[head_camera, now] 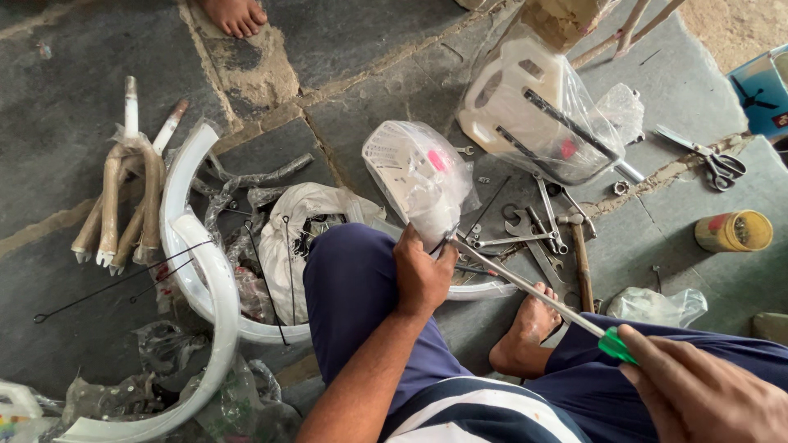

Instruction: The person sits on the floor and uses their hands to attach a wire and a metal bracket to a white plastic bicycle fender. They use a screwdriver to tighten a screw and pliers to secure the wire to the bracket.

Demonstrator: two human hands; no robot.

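I see a long screwdriver (pixel 533 289) lying on a diagonal across the middle of my view, its long axis running from the lower right up to the upper left. Its green handle (pixel 616 345) sits low and to the right, and the metal shaft points up-left toward a white plastic basket wrapped in clear film (pixel 414 168).

My right hand (pixel 702 394) is closed around the green handle, fingers wrapped over its end. My left hand (pixel 420 275) is curled shut at the tip of the shaft, just below the basket, pinching something small and dark there; I cannot make out what that piece is. The hand rests above my left knee, in dark blue trousers (pixel 353 287).

Beyond the shaft, several spanners (pixel 542 234) and a hammer (pixel 581 254) lie on the stone floor (pixel 369 33). White curved mudguards (pixel 205 271) lie to the left, a bagged white plastic part (pixel 525 107) and scissors (pixel 710 160) to the upper right.

The screwdriver's tip is hidden behind my left hand. My right hand is cut off by the bottom edge, and another person's bare foot (pixel 236 15) is cut off at the top edge.
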